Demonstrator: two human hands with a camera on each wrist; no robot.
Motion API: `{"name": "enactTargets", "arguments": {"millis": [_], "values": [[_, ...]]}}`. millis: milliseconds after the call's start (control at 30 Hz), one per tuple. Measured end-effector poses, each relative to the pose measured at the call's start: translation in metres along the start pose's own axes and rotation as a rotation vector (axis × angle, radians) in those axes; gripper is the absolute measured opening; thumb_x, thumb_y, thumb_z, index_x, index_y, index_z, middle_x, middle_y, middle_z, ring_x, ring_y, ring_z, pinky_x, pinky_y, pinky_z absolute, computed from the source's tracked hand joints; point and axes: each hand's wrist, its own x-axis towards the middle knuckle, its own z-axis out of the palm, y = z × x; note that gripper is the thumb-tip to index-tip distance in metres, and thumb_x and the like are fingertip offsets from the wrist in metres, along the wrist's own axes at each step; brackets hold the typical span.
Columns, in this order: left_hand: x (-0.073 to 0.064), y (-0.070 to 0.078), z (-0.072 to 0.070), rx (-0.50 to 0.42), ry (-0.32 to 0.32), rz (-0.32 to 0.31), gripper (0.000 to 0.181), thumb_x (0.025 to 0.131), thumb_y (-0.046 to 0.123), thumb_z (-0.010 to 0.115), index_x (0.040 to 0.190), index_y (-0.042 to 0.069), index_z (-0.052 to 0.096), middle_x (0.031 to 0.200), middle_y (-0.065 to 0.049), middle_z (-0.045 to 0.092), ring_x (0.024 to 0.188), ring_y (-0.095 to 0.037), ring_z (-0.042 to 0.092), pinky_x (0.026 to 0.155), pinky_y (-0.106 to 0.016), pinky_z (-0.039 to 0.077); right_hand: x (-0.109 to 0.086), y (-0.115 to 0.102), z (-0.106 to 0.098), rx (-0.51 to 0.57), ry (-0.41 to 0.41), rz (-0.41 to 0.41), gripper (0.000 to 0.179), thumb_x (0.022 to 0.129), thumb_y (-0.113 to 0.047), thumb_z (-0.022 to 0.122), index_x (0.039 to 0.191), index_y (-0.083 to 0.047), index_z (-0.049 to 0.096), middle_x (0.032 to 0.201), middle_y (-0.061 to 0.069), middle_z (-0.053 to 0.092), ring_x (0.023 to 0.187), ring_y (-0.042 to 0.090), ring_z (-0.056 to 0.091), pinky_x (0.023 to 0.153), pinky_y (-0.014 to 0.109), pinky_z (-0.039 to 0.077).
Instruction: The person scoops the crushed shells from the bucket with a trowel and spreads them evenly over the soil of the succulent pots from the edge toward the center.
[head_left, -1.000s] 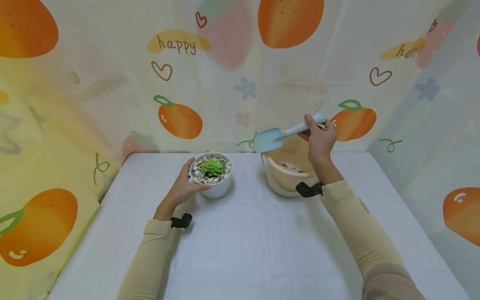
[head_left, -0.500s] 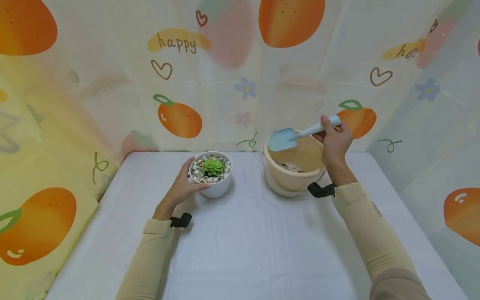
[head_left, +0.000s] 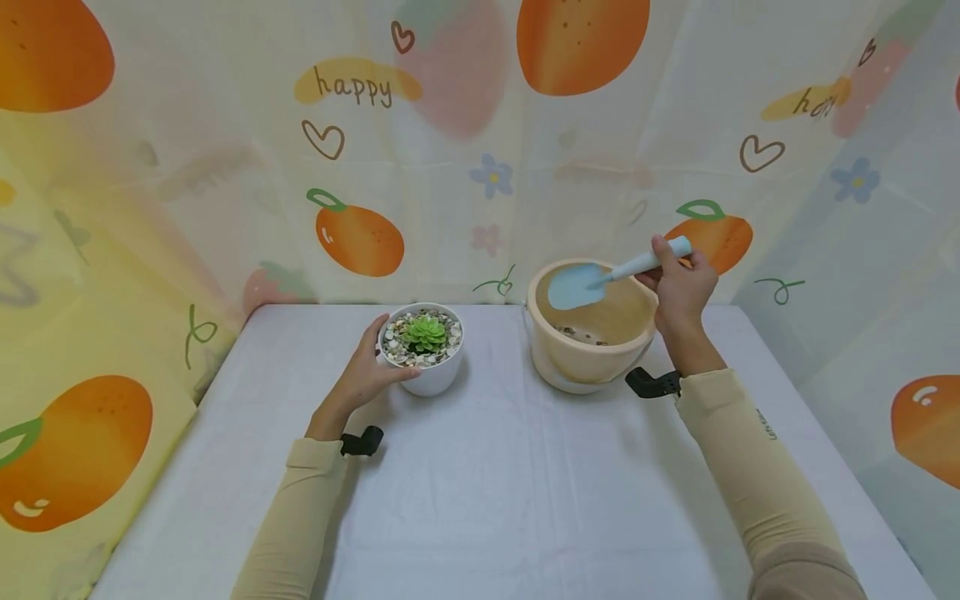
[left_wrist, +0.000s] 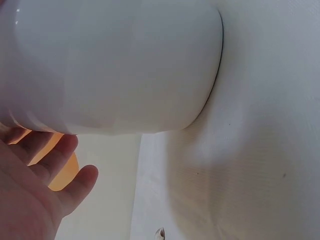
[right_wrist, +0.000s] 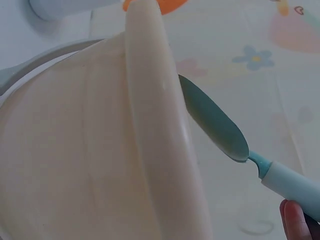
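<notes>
My left hand point(head_left: 363, 371) holds the side of a white flower pot point(head_left: 432, 382), thumb at the front and fingers round the left. A green succulent point(head_left: 426, 333) stands upright in it among pale pebbles. In the left wrist view the pot point(left_wrist: 125, 65) fills the top, with several fingers point(left_wrist: 55, 160) below its side. My right hand point(head_left: 684, 292) grips the pale handle of a light blue hand trowel point(head_left: 576, 287). The blade is over the mouth of a beige bucket point(head_left: 581, 360); in the right wrist view the bucket's rim partly hides the trowel point(right_wrist: 217, 122).
A few small pebbles point(head_left: 581, 335) lie in the bucket's bottom. Its wire-like handle point(head_left: 528, 325) hangs down at the side. The white-covered table point(head_left: 450, 500) meets a fruit-patterned cloth backdrop point(head_left: 442, 208) behind the pot and bucket.
My right hand has moved right with the trowel, its blade going from the bucket's left rim to over the opening and lowering slightly. The left hand and pot stay put.
</notes>
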Motion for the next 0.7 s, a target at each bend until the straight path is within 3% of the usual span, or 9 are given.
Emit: {"name": "enactTargets", "arguments": {"millis": [267,567,700], "values": [[0.000,-0.001,0.000,-0.003,0.002,-0.012,0.119,0.074,0.042,0.084,0.158,0.019,0.003,0.164,-0.014,0.006,0.146,-0.045,0.019,0.114,-0.064,0.024,0.003,0.006,-0.003,-0.055,-0.009,0.018,0.027,0.079,-0.023,0.080,0.090,-0.008,0.061,0.069,0.001,0.067,0.054,0.012,0.069,0.054,0.025,0.057],[0.000,-0.001,0.000,-0.017,-0.001,-0.005,0.117,0.075,0.039,0.083,0.158,0.019,0.002,0.164,-0.014,0.005,0.146,-0.046,0.019,0.114,-0.065,0.023,0.003,0.017,-0.005,-0.227,-0.061,0.009,0.023,0.082,-0.024,0.077,0.090,-0.010,0.061,0.072,-0.001,0.067,0.055,0.010,0.068,0.057,0.022,0.057],[0.000,-0.002,0.001,-0.017,-0.005,-0.005,0.118,0.075,0.038,0.083,0.158,0.019,0.002,0.164,-0.015,0.005,0.145,-0.047,0.019,0.114,-0.065,0.022,0.003,0.020,-0.004,-0.254,-0.092,0.023,0.022,0.082,-0.021,0.078,0.090,-0.010,0.061,0.069,-0.002,0.067,0.054,0.009,0.067,0.056,0.021,0.057]]}}
